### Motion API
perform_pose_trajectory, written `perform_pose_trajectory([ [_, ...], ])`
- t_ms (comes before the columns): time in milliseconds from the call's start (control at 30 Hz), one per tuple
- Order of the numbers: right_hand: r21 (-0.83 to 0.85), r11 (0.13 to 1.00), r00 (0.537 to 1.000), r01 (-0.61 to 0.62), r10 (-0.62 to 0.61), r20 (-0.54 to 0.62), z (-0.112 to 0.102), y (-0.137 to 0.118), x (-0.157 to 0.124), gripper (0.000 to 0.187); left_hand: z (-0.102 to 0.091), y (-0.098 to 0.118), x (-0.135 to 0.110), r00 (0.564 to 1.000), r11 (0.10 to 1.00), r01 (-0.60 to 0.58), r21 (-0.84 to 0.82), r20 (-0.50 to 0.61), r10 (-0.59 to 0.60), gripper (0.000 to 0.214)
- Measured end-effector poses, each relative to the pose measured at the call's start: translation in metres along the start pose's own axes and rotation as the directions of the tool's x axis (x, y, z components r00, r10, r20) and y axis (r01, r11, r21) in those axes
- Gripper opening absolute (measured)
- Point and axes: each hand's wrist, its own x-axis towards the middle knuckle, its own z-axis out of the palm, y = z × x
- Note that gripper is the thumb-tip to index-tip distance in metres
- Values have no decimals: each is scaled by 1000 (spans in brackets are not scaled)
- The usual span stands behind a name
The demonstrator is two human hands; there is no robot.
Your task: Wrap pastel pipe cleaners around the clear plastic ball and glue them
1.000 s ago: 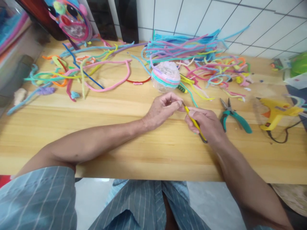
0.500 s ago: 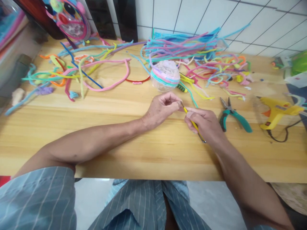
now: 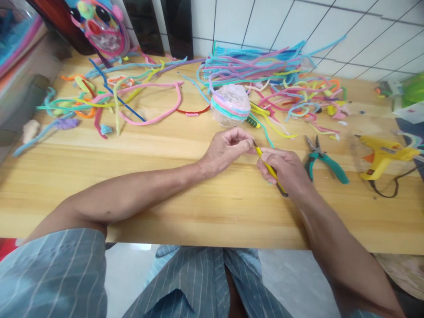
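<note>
My right hand (image 3: 285,170) is closed around a slim yellow tool with dark ends (image 3: 270,169), which slants up and left. Its upper tip meets the fingertips of my left hand (image 3: 225,150). Thumb and fingers of that hand are pinched together, and whatever is between them is too small to make out. Just beyond my hands stands a clear plastic tub wrapped with pastel pipe cleaners (image 3: 230,106). Green-handled pliers (image 3: 320,159) lie with their jaws apart, right of my right hand.
A yellow glue gun (image 3: 380,154) with its cord lies at the right. Bundled blue and pink pipe cleaners (image 3: 251,66) rest against the tiled wall. Loose pipe cleaners (image 3: 159,117) spread over the left side. A decorated face-like container (image 3: 102,28) stands at the back left.
The view has shifted slightly, so the scene sits a little further right. Both hands keep nearly the same pose, with the yellow tool's tip still at the left fingertips.
</note>
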Motion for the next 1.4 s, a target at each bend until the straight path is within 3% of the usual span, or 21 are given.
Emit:
perform_pose_trajectory([
  [200,-17,999,999,29,-30,-15,1,9,1,27,3,1,1,999,998,33,-51,-30,-34,12],
  [400,-25,1000,1000,0,0,-9,5,0,-2,30,10,4,1,974,973,190,-134,-102,-204,10],
  [567,-26,1000,994,-12,9,-105,9,1,-3,21,11,4,1,952,944,245,-222,-130,-278,11],
  [800,36,999,991,-31,35,-130,3,-3,-1,25,8,0,3,964,970,214,-114,-136,-228,13],
  [933,33,999,981,33,-26,-194,-5,-8,2,21,0,-3,5,990,975,60,215,-141,-30,15],
  [1000,23,998,970,66,-58,-237,-12,-12,3,19,-4,-4,4,989,874,-56,483,-92,114,15],
  [1067,-4,996,958,92,-90,-274,-22,-18,0,16,-7,-2,1,986,687,-100,720,-20,165,14],
  [1133,-46,991,944,127,-135,-302,-33,-27,-6,12,-7,2,-2,994,484,-74,872,27,104,28],
  [1233,-119,978,915,173,-204,-347,-51,-38,-18,17,-2,10,-3,997,229,-25,973,40,-59,43],
  [1300,-147,972,894,184,-228,-385,-60,-41,-25,19,2,16,-2,990,103,-9,995,23,-138,45],
  [1400,-134,977,886,168,-209,-414,-70,-36,-34,16,7,20,3,980,-11,7,1000,-9,-198,46],
])
